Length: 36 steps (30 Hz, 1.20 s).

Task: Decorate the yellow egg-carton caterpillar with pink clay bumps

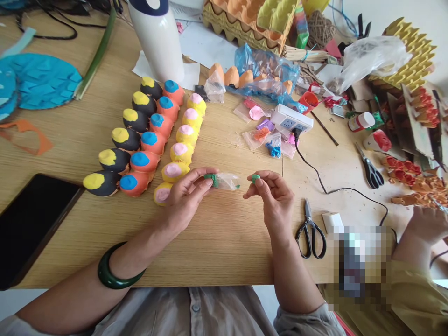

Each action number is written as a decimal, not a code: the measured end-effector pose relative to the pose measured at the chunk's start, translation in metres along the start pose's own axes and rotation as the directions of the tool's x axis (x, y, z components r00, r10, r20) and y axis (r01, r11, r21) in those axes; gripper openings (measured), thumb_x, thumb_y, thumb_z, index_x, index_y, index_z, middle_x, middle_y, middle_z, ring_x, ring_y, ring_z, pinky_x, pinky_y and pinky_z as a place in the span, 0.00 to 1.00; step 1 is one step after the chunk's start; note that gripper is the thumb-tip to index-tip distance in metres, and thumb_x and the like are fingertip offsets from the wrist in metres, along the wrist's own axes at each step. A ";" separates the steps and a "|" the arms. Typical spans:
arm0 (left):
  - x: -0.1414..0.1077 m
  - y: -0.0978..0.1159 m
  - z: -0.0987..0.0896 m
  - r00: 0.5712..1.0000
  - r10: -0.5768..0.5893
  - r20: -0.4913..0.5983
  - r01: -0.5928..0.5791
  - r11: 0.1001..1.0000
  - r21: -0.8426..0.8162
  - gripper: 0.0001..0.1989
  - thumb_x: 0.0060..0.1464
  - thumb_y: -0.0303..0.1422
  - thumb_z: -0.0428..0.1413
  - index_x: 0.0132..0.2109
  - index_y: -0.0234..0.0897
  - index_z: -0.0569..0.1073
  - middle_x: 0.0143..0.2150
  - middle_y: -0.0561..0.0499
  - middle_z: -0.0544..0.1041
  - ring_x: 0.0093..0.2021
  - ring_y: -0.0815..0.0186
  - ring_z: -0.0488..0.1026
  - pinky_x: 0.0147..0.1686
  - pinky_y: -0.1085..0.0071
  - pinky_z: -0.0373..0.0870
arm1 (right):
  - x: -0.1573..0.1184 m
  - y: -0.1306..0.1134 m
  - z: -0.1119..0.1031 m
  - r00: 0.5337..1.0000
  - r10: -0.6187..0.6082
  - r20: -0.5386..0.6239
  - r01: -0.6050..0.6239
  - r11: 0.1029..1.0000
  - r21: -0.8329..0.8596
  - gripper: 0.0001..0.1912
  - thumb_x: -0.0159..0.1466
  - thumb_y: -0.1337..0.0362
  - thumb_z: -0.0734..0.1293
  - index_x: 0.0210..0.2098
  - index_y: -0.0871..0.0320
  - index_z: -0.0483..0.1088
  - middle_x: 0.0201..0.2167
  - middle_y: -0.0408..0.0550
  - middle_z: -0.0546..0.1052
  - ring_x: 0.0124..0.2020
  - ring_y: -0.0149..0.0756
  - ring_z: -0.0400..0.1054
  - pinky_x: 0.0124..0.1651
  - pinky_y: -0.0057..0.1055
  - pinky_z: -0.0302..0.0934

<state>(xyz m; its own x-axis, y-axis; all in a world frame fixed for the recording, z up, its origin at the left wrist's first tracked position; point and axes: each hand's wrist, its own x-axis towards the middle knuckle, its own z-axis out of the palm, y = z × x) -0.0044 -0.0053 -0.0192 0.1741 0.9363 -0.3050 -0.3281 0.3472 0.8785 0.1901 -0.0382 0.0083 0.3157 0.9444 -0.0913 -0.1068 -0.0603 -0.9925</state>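
Between the fingertips of my left hand (187, 196) is a small clear plastic bag (227, 181) with green clay (209, 177) at its mouth. My right hand (277, 195), a short way to the right, pinches a small lump of green clay (255, 178) between thumb and fingers. Just beyond my left hand stand three rows of painted egg-carton cups: black cups (135, 120) topped with yellow, orange cups (159, 145) topped with blue, and yellow cups (189, 154) topped with pink. The nearest yellow cup is partly hidden behind my left hand.
Black-handled scissors (308, 233) lie right of my right forearm. A phone (33, 228) rests at the left. Bags of coloured clay (262, 135) sit by a power strip (292, 119) with a trailing cord. A white bottle (159, 46) stands behind. Another person's hand (425, 226) is at the right.
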 end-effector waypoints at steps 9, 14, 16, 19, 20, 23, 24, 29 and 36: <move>-0.003 -0.004 -0.006 0.992 0.125 -0.007 -0.124 0.988 0.097 0.11 0.61 0.40 0.67 0.49 0.42 0.83 0.50 0.49 0.82 0.54 0.62 0.78 0.55 0.67 0.76 | -0.011 0.003 -0.002 0.973 -0.215 0.086 0.231 0.935 -0.270 0.07 0.69 0.56 0.73 0.45 0.50 0.80 0.32 0.43 0.79 0.24 0.31 0.72 0.31 0.34 0.72; -0.006 -0.003 -0.005 0.988 0.154 0.009 -0.155 0.985 0.073 0.09 0.62 0.39 0.67 0.48 0.44 0.83 0.50 0.51 0.81 0.54 0.63 0.78 0.56 0.68 0.76 | -0.014 0.007 0.001 0.966 -0.238 0.104 0.259 0.917 -0.303 0.06 0.70 0.59 0.72 0.46 0.51 0.77 0.34 0.44 0.79 0.28 0.32 0.73 0.35 0.35 0.72; -0.008 -0.002 -0.002 0.993 0.111 0.044 -0.112 0.993 0.022 0.10 0.61 0.40 0.68 0.47 0.44 0.83 0.49 0.50 0.81 0.52 0.63 0.79 0.53 0.68 0.78 | -0.014 0.011 0.004 0.952 -0.257 0.167 0.300 0.890 -0.344 0.04 0.70 0.61 0.71 0.45 0.51 0.77 0.33 0.44 0.78 0.29 0.32 0.72 0.35 0.34 0.72; -0.009 0.001 0.004 0.997 0.004 0.072 0.004 0.994 -0.106 0.12 0.56 0.39 0.70 0.46 0.42 0.83 0.45 0.50 0.80 0.46 0.65 0.79 0.47 0.69 0.80 | -0.012 0.018 0.008 0.933 -0.261 0.247 0.341 0.857 -0.386 0.04 0.71 0.64 0.69 0.44 0.51 0.76 0.32 0.43 0.77 0.30 0.33 0.72 0.36 0.34 0.72; -0.009 0.002 0.006 0.998 -0.021 0.066 0.030 0.990 -0.141 0.14 0.54 0.38 0.71 0.46 0.42 0.82 0.44 0.50 0.80 0.45 0.66 0.78 0.45 0.71 0.79 | -0.012 0.020 0.008 0.935 -0.250 0.252 0.334 0.860 -0.386 0.04 0.71 0.64 0.68 0.44 0.51 0.76 0.33 0.44 0.77 0.30 0.33 0.72 0.36 0.34 0.72; -0.007 0.003 0.008 0.999 -0.040 0.035 0.045 0.986 -0.159 0.16 0.48 0.34 0.72 0.45 0.41 0.82 0.41 0.52 0.79 0.42 0.68 0.76 0.43 0.74 0.77 | -0.013 0.021 0.009 0.947 -0.216 0.236 0.293 0.883 -0.368 0.04 0.71 0.61 0.69 0.44 0.51 0.76 0.33 0.44 0.78 0.31 0.33 0.73 0.38 0.35 0.74; -0.007 0.003 0.007 0.999 -0.029 0.026 0.032 0.990 -0.136 0.15 0.47 0.33 0.72 0.43 0.40 0.81 0.40 0.52 0.79 0.41 0.68 0.75 0.42 0.75 0.75 | -0.014 0.020 0.009 0.953 -0.220 0.210 0.283 0.893 -0.351 0.04 0.71 0.61 0.70 0.44 0.51 0.76 0.34 0.45 0.78 0.30 0.33 0.73 0.37 0.35 0.75; -0.005 0.001 0.001 0.997 0.068 -0.029 -0.068 0.998 -0.011 0.07 0.51 0.30 0.68 0.38 0.41 0.81 0.36 0.54 0.76 0.39 0.69 0.71 0.40 0.75 0.70 | -0.020 0.015 0.003 0.967 -0.256 -0.004 0.249 0.946 -0.209 0.05 0.73 0.58 0.70 0.47 0.50 0.75 0.36 0.44 0.78 0.25 0.30 0.71 0.32 0.34 0.74; -0.006 -0.003 0.002 0.999 0.050 0.020 -0.048 0.996 -0.071 0.07 0.51 0.32 0.68 0.38 0.42 0.80 0.37 0.53 0.77 0.39 0.66 0.75 0.41 0.70 0.74 | -0.015 0.020 0.008 0.886 -0.374 0.274 0.446 0.848 -0.287 0.04 0.72 0.66 0.70 0.45 0.53 0.77 0.33 0.43 0.77 0.29 0.29 0.74 0.32 0.30 0.72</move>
<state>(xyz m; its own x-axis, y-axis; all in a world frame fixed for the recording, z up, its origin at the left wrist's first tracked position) -0.0029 -0.0117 -0.0193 0.1759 0.9512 -0.2534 -0.4012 0.3044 0.8640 0.1758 -0.0509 -0.0099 0.0614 0.9480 0.3124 0.3209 0.2776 -0.9055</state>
